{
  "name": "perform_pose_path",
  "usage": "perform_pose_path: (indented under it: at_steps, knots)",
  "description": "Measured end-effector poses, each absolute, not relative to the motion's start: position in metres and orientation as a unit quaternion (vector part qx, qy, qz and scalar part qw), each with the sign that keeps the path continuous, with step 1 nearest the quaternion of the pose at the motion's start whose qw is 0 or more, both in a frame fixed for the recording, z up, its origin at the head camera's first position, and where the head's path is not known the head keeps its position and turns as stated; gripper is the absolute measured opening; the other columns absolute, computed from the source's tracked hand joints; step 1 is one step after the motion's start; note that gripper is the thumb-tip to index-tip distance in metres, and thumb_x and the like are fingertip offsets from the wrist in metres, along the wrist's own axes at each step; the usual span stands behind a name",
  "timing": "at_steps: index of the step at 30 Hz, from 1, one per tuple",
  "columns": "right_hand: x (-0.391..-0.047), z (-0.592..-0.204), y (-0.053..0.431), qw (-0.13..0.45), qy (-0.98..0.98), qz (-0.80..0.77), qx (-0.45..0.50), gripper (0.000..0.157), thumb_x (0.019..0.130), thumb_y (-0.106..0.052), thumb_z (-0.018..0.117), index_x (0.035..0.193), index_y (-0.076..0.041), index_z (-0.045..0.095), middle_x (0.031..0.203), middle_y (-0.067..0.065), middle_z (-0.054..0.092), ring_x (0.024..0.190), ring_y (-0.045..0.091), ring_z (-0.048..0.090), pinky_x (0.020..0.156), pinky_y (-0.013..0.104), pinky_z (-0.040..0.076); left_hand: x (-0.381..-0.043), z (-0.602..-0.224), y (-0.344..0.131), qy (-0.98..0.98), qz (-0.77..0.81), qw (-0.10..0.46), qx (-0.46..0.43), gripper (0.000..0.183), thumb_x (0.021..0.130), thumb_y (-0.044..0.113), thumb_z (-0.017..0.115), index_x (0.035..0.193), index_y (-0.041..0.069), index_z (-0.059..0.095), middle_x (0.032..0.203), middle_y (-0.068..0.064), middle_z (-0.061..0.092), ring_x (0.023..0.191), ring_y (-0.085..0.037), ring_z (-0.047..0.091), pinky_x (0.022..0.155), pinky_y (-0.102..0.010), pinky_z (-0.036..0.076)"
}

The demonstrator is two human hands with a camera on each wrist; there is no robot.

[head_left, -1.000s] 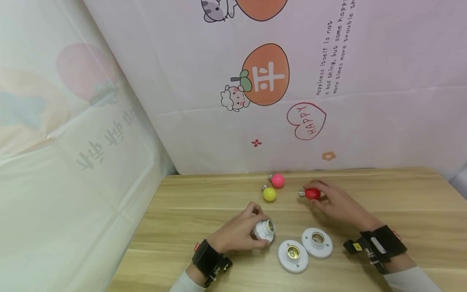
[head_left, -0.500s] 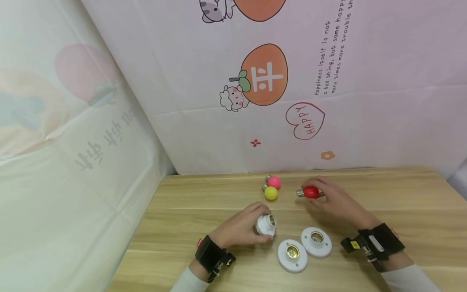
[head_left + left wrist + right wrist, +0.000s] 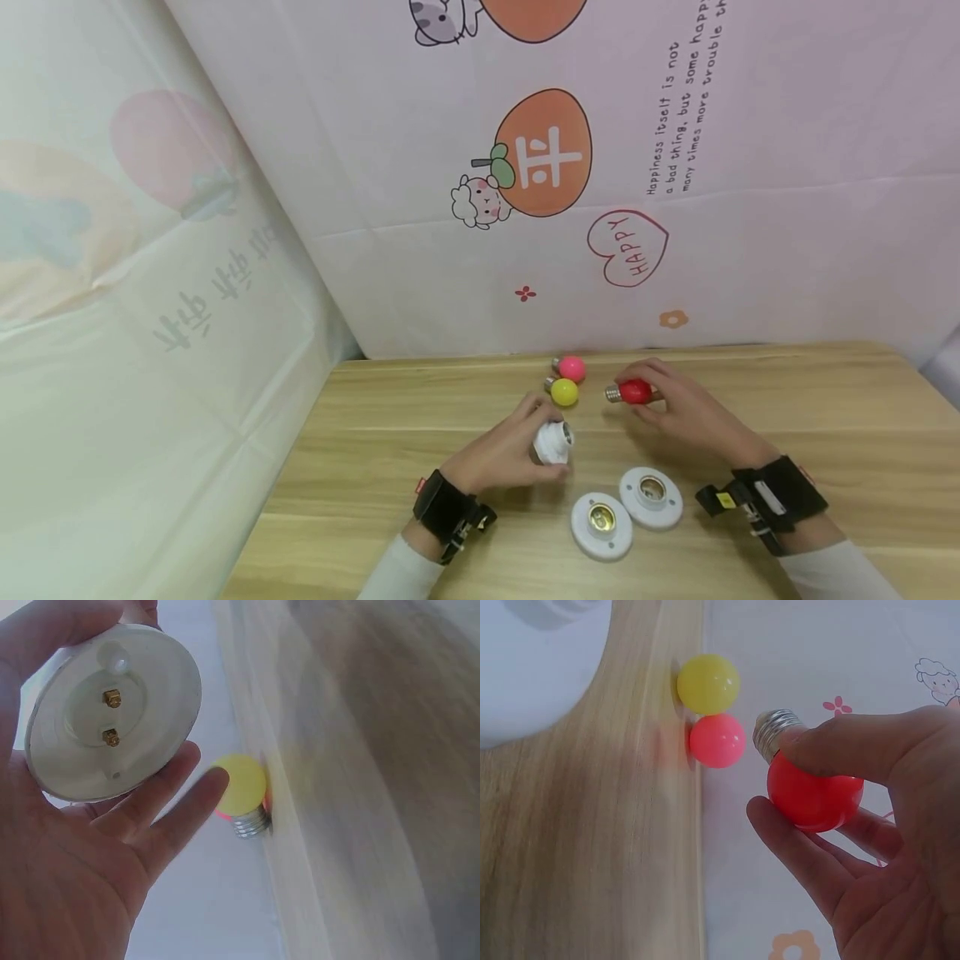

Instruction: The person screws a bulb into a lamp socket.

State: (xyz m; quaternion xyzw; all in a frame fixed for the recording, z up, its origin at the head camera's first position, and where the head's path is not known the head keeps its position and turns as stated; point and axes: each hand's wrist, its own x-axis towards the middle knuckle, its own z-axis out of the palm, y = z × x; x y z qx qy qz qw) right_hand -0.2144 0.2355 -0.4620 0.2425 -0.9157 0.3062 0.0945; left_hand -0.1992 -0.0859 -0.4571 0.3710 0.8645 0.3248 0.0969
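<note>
My left hand point(image 3: 513, 450) grips a white lamp holder point(image 3: 553, 442) by its rim, tilted so that the socket opening faces right. In the left wrist view the underside of that lamp holder point(image 3: 112, 712) shows two brass screws. A red light bulb point(image 3: 636, 392) is held between the thumb and fingers of my right hand point(image 3: 686, 412). Its silver screw base point(image 3: 774, 733) points left, toward the lamp holder but apart from it. Two more white lamp holders, a left one point(image 3: 591, 542) and a right one point(image 3: 663, 518), lie side by side on the table, sockets up.
Near the table's back edge lie a yellow bulb point(image 3: 565, 392) and a pink bulb point(image 3: 572, 368), close together. The wooden table point(image 3: 360, 483) meets a printed cloth point(image 3: 450, 317) behind it. Another pale cloth point(image 3: 187, 400) hangs along the left side.
My left hand has moved right and away from me, tipping the lamp holder's opening further toward the right. My right hand has shifted slightly left with the red bulb. The yellow bulb has rolled a little.
</note>
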Motion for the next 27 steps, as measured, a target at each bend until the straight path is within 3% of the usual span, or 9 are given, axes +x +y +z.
perform_pose_path:
  at_steps: [4, 11, 18, 27]
  knots:
    - [-0.215, -0.463, 0.235, 0.096, -0.916, 0.303, 0.246, 0.045, 0.091, 0.000, 0.079, 0.131, -0.017, 0.068, 0.132, 0.005, 0.065, 0.119, 0.032, 0.068, 0.097, 0.057, 0.060, -0.203, -0.455, -0.081, 0.864, 0.335, 0.097, 0.363, 0.056, 0.089, 0.034, 0.083, 0.134, 0.023, 0.053, 0.138, 0.004, 0.044, 0.106, -0.006, 0.058, 0.086, -0.018, 0.056]
    - [-0.216, -0.462, 0.233, 0.102, -0.914, 0.301, 0.250, 0.046, 0.090, 0.001, 0.079, 0.131, -0.017, 0.068, 0.132, 0.005, 0.065, 0.120, 0.031, 0.067, 0.099, 0.057, 0.059, -0.213, -0.453, -0.074, 0.862, 0.332, 0.070, 0.377, 0.055, 0.090, 0.026, 0.084, 0.134, 0.015, 0.054, 0.129, 0.004, 0.053, 0.113, -0.005, 0.055, 0.098, -0.018, 0.052]
    - [-0.213, -0.456, 0.230, 0.108, -0.911, 0.303, 0.260, 0.046, 0.089, 0.002, 0.081, 0.130, -0.014, 0.069, 0.132, 0.005, 0.066, 0.121, 0.030, 0.067, 0.100, 0.056, 0.059, -0.220, -0.454, -0.071, 0.859, 0.341, 0.072, 0.375, 0.053, 0.089, 0.023, 0.083, 0.132, 0.014, 0.054, 0.123, 0.004, 0.051, 0.105, -0.006, 0.054, 0.089, -0.016, 0.054]
    - [-0.211, -0.452, 0.226, 0.138, -0.905, 0.289, 0.279, 0.047, 0.086, 0.003, 0.082, 0.128, -0.015, 0.070, 0.132, 0.003, 0.067, 0.118, 0.027, 0.068, 0.097, 0.054, 0.060, -0.224, -0.452, -0.068, 0.857, 0.361, 0.080, 0.360, 0.056, 0.088, 0.023, 0.083, 0.136, 0.017, 0.054, 0.135, 0.003, 0.051, 0.114, -0.008, 0.055, 0.095, -0.020, 0.054]
